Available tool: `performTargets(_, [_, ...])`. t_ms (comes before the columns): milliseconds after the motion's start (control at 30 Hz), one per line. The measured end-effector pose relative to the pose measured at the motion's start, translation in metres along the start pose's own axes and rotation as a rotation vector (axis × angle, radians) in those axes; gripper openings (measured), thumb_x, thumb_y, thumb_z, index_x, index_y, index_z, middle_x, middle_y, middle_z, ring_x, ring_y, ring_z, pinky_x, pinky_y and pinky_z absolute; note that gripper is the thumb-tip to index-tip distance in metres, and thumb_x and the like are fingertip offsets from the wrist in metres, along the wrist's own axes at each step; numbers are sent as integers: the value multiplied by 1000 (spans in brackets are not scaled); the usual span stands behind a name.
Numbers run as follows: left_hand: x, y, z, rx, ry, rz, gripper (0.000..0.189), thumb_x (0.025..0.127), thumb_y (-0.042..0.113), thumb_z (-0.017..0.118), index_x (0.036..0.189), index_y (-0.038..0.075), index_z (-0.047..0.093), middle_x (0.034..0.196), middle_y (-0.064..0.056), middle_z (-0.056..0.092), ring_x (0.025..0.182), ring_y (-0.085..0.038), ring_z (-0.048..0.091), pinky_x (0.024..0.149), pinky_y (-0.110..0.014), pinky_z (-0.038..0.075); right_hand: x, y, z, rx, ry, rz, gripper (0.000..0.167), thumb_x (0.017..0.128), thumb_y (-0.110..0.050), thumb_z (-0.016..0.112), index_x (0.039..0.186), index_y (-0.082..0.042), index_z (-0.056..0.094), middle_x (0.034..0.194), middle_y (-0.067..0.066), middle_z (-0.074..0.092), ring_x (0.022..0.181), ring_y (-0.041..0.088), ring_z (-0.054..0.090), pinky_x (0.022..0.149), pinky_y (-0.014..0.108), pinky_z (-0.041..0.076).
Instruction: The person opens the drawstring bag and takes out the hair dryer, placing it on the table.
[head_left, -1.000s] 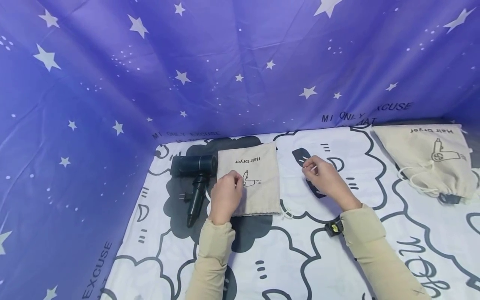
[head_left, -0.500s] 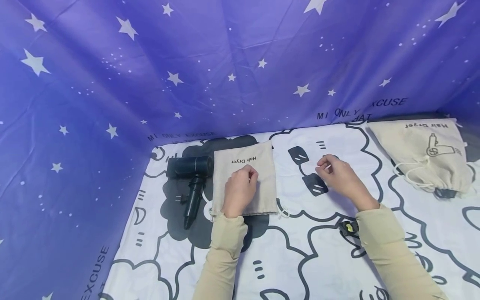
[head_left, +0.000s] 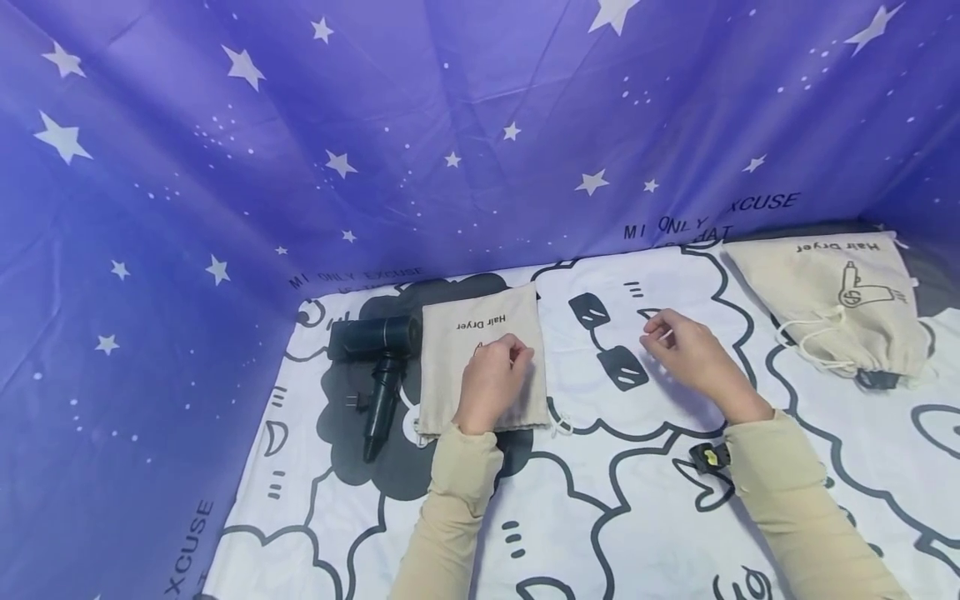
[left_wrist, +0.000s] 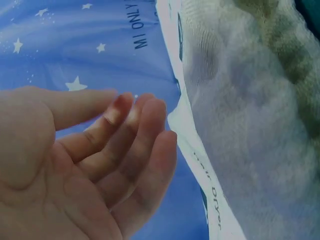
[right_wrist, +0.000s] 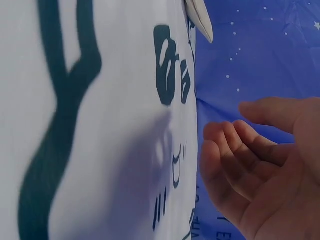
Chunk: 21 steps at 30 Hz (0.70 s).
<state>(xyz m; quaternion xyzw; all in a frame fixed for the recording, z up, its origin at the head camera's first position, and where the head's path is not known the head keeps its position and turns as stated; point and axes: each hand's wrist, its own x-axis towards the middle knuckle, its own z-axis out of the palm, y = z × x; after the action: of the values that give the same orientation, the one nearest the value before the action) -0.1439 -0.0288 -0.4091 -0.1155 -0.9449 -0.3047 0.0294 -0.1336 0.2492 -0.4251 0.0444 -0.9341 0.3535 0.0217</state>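
Note:
A flat beige drawstring bag point(head_left: 442, 367) printed "Hair Dryer" lies in the middle of the cloth in the head view. My left hand point(head_left: 492, 385) hovers over it, hiding most of the printed picture. In the left wrist view, the fingers of that hand point(left_wrist: 95, 165) are loosely bent with nothing between them. Left of the bag lies a dark hair dryer point(head_left: 375, 337), its handle toward me and its plug beside the handle. My right hand point(head_left: 697, 358) is held above the cloth, right of the printed sunglasses. Its fingers point(right_wrist: 217, 155) curve loosely around nothing.
A second beige bag point(head_left: 832, 304) lies at the far right, its cord drawn and a dark end showing at its mouth. The white printed cloth point(head_left: 555, 500) covers the surface. A purple star-patterned curtain point(head_left: 390, 108) rises behind it and along the left.
My right hand has moved right, uncovering the printed sunglasses. The left hand has shifted right across the flat bag. The whole view has drifted slightly; the hair dryer and bags stay in place.

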Motion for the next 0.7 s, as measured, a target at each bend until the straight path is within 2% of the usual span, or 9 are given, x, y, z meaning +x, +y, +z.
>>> performTargets(133, [1, 4, 5, -13, -25, 7, 24, 98, 31, 61, 93, 10, 72, 76, 1, 67, 65, -13, 58, 62, -28, 47, -4, 6, -5, -16, 1, -1, 17, 97, -14, 59, 104, 1, 59, 92, 15, 67, 82, 27, 63, 72, 37, 47])
performTargets(500, [8, 24, 22, -38, -66, 50, 25, 98, 35, 61, 89, 12, 69, 72, 4, 63, 60, -9, 52, 57, -23, 41, -12, 28, -29, -58, 40, 2, 22, 96, -15, 61, 106, 4, 58, 93, 19, 67, 82, 33, 65, 66, 35, 47])
performTargets(700, [12, 40, 29, -22, -82, 87, 27, 98, 37, 61, 87, 14, 70, 69, 6, 61, 58, -7, 50, 55, -22, 39, -17, 43, -47, -75, 56, 24, 23, 96, -18, 61, 107, 3, 59, 94, 19, 68, 77, 19, 63, 65, 31, 44])
